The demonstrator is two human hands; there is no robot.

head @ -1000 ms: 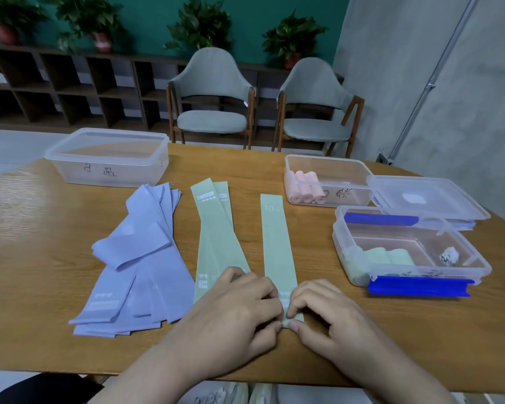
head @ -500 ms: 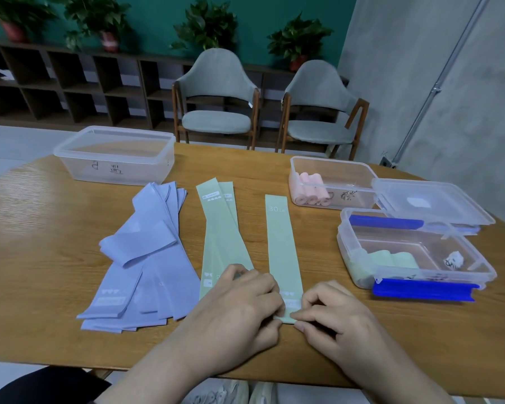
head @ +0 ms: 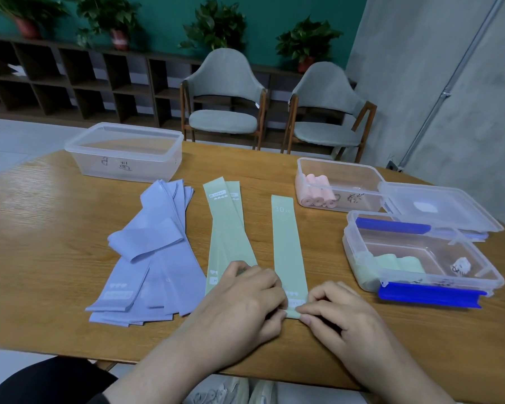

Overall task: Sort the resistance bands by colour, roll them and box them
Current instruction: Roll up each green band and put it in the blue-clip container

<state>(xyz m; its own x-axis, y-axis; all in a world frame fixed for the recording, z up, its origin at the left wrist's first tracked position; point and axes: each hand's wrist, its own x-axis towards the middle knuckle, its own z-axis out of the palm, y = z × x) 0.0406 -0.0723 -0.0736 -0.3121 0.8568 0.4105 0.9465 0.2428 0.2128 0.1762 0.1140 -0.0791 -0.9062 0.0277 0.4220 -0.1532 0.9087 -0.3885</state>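
The single green band (head: 289, 246) lies flat on the counter (head: 41, 228), running from 12 o'clock toward 6, its near end just folded over into the first turn of a roll. The main risk, as I judge it, is a crooked start: if 1 hand pushes ahead of the other, the roll will cone and come out too loose or wide to sit beside the 2 green rolls (head: 397, 263) in the blue-clipped box (head: 478, 275) at 3 o'clock. The stretchy strip could also spring open if the pinch slackens.

The left hand (head: 242, 301) lies knuckles-up at 7 o'clock of the band's end, fingers curled and pinching its left edge; part of it rests over the green pile (head: 225, 228). The right hand (head: 338, 313) mirrors it at 5 o'clock, thumb and forefinger nipping the right edge. Purple bands (head: 152, 252) wait at 9 o'clock, pink rolls (head: 318, 193) are already boxed at 1.
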